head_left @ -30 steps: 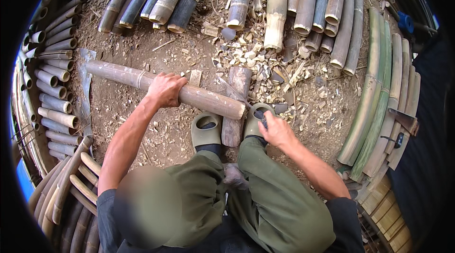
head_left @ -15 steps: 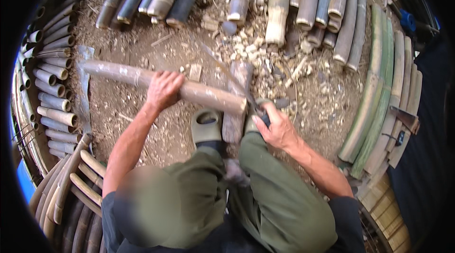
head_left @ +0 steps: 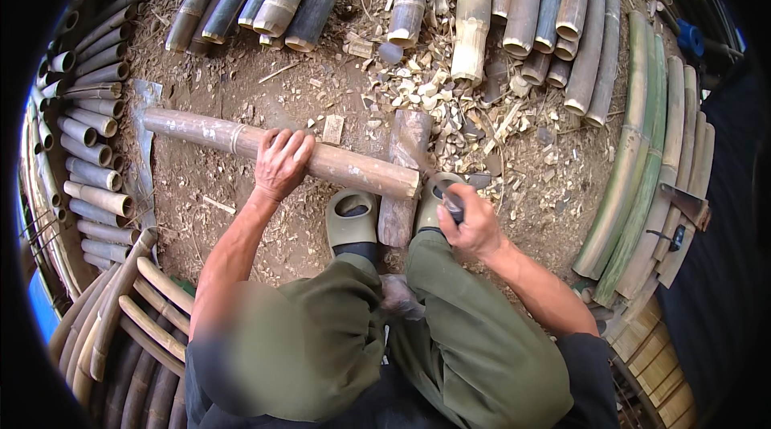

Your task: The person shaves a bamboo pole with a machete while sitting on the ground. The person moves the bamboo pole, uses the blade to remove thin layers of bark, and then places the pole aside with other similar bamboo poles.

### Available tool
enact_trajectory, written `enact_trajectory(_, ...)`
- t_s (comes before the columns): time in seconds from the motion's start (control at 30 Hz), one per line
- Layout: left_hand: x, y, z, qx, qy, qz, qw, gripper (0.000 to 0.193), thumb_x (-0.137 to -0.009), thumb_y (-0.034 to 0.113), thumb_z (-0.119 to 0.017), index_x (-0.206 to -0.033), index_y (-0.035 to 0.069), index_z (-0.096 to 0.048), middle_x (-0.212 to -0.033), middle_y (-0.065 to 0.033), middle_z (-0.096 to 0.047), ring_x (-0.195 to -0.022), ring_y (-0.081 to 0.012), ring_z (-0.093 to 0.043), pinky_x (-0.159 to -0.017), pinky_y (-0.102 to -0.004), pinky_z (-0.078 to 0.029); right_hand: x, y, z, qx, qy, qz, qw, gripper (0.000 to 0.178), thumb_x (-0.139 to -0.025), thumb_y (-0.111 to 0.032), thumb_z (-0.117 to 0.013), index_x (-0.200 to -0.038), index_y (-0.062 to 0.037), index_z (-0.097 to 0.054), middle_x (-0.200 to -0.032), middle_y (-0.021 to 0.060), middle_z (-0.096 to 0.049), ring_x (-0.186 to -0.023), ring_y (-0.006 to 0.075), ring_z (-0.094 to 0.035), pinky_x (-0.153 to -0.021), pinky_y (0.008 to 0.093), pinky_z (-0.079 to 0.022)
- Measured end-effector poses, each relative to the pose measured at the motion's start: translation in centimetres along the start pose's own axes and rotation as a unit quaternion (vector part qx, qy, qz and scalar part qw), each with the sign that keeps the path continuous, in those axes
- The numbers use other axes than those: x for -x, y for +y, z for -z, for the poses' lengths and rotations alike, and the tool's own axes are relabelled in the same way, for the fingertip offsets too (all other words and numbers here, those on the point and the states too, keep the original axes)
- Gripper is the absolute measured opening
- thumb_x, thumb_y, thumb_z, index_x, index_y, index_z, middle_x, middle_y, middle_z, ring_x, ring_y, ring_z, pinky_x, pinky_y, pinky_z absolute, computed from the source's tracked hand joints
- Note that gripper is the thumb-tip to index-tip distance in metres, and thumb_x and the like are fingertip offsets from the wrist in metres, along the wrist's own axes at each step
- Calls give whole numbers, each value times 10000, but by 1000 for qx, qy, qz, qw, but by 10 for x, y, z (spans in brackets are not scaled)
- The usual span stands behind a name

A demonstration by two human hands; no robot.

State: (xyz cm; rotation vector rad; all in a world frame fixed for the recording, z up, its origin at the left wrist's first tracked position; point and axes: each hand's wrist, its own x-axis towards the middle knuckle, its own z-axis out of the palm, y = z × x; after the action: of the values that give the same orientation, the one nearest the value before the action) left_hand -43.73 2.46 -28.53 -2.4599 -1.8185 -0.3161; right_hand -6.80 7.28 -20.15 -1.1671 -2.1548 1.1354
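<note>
A brown bamboo pole (head_left: 345, 169) lies slantwise in front of me, its right part resting across a short wooden block (head_left: 397, 216). My left hand (head_left: 283, 164) is closed over the pole, right of a node ring. Just beyond the pole's cut right end, my right hand (head_left: 475, 222) is wrapped round the dark handle (head_left: 453, 206) of a long-bladed tool. Its blade is smeared by motion near the pole's end, so its exact kind is unclear. The block lies between my two olive clogs (head_left: 351, 228).
Pale chips (head_left: 434, 91) litter the earth. Bamboo poles (head_left: 409, 7) lie along the far side, with a stack of cut ends (head_left: 96, 125) at the left. Green and brown bamboo lengths (head_left: 634, 164) line the right, where another blade (head_left: 685, 204) rests on them.
The long blade stretched far up and left from my right hand; now it is a short blur by the pole's end. My right hand moved slightly right and nearer. My left hand keeps its hold.
</note>
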Motion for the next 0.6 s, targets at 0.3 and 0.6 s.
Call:
enact_trajectory(0.3, -13, 5, 36, 45, -307, -8, 950, 702, -674, 216, -801, -1310, 86, -535, -1160, -138, -543, -1147, -305, -524, -1033, -453, -421, 33, 21, 8, 99, -202, -230, 947, 365, -936, -278, -624, -1162, -7, -529, -852, 279, -680, -811, 483, -677, -734, 520, -552)
enact_trajectory(0.6, -24, -25, 49, 78, -317, -8, 945, 492, -638, 166, -801, -1079, 92, -595, -1043, -107, -634, -1026, -301, -647, -886, -412, -536, 5, -35, 3, 75, -26, 72, 994, 360, -929, -255, -652, -1095, 45, -541, -887, 245, -670, -727, 386, -712, -593, 443, -575)
